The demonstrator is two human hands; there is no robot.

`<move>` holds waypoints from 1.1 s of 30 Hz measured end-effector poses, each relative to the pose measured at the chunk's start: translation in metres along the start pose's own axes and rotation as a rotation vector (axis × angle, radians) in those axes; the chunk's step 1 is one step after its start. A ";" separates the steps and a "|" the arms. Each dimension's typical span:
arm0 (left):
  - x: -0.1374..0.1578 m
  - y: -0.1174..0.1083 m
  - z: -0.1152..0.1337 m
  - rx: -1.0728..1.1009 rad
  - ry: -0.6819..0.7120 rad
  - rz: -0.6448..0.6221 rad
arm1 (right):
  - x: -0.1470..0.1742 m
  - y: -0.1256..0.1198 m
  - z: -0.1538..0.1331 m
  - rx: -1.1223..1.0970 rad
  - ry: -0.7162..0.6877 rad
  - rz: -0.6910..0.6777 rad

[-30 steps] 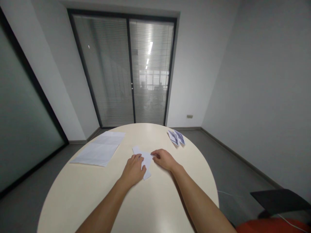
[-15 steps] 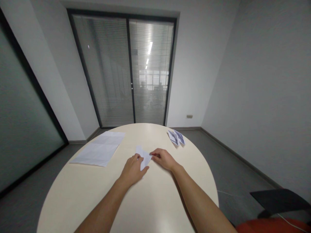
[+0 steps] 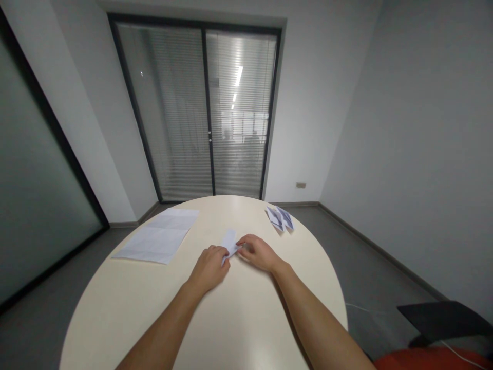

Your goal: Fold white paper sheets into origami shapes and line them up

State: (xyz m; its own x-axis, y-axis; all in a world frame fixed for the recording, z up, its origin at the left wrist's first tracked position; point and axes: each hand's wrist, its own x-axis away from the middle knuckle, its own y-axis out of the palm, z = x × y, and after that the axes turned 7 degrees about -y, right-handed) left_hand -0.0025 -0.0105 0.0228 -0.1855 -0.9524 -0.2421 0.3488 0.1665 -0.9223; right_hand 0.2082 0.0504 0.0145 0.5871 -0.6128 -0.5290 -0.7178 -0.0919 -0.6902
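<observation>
Left hand (image 3: 210,267): fingers pinch small white folded paper (image 3: 230,237).
Right hand (image 3: 259,253): fingers pinch its edge.
Change: paper turned, narrower; I judge it mid-fold.

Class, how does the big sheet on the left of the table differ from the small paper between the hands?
Size: the big sheet is much larger than the small paper.
Pose: the big sheet lies spread out, while the small paper looks folded.
Contact: no hand touches the big sheet; the left hand and right hand hold the small paper.
Shared: both are whitish.
</observation>
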 end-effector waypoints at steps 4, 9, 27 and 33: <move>0.001 -0.002 0.000 0.029 0.011 -0.026 | 0.001 0.002 0.004 0.024 -0.034 -0.047; 0.003 -0.002 0.000 0.081 0.012 -0.051 | 0.001 0.003 0.009 0.079 -0.078 -0.155; 0.001 0.006 -0.010 0.033 -0.113 0.051 | 0.002 0.000 0.010 0.236 0.084 -0.121; 0.000 0.005 -0.011 -0.031 -0.142 0.062 | 0.005 0.000 0.015 0.194 0.126 -0.083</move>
State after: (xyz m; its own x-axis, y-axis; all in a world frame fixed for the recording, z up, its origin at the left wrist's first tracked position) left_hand -0.0109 -0.0073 0.0152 -0.0317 -0.9661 -0.2561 0.3269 0.2321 -0.9161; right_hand 0.2167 0.0592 0.0049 0.5814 -0.7033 -0.4090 -0.5763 -0.0011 -0.8172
